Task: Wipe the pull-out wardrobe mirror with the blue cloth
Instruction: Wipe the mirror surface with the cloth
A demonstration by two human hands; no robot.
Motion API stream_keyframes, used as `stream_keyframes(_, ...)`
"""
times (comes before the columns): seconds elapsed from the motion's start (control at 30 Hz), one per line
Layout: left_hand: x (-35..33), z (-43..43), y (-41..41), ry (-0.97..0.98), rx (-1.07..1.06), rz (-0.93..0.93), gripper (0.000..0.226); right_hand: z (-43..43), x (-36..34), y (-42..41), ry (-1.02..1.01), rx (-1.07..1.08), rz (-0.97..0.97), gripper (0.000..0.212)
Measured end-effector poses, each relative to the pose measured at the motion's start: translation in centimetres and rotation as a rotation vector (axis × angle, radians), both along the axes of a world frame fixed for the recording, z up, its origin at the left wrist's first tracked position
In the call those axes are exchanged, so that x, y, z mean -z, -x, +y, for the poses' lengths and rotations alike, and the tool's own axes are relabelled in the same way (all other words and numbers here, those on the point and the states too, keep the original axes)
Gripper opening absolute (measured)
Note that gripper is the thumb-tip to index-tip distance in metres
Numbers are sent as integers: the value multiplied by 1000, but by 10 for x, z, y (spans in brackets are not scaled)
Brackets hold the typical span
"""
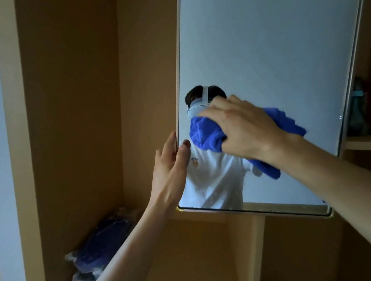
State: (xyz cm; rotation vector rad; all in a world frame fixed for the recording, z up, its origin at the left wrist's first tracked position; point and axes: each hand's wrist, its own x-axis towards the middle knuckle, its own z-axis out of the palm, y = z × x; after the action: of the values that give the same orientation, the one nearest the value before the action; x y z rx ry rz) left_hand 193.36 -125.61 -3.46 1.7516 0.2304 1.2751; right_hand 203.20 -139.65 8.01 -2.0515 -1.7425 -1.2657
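Left hand [171,164]: grip pinching the mirror [272,41] at its left edge, thumb on the glass, fingers along the frame.
Right hand [244,128]: grip curled over the bunched blue cloth [206,136], pressing it to the glass.
Cloth position: low on the mirror, left of centre, one end hanging below the wrist.
Wardrobe compartment [70,106]: plastic bags [95,251] of dark blue fabric at the bottom.
Shelf [370,143]: bottle [356,110] and red things, blurred.

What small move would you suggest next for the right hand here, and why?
Probably sweep the crumpled blue cloth downward: the right hand presses it low on the tall framed mirror, pale specks dot the strip below, and the left hand grips the edge.
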Motion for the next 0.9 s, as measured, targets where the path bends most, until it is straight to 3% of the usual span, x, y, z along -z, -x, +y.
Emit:
stream_keyframes(0.17, 4, -3, -6, -32, -50, -13, 53, -9, 62, -9, 63, -4, -40, 52)
stream_keyframes(0.3, 8, -6, -10, -5, -80, 7, 55, -10, 70, -13, 45, -11, -53, 49)
stream_keyframes(0.5, 12, -12, -13, 17, -91, 48, 64, -14, 55, -13, 65, -18, -23, 59)
stream_keyframes(0.77, 15, -18, -10, 7, -123, 66, 69, -37, -24, -27, -109, 112, -122, 62)
stream_keyframes(0.9, 15, -19, -11, -2, -140, 59, 71, -39, -27, -31, -136, 160, -118, 60)
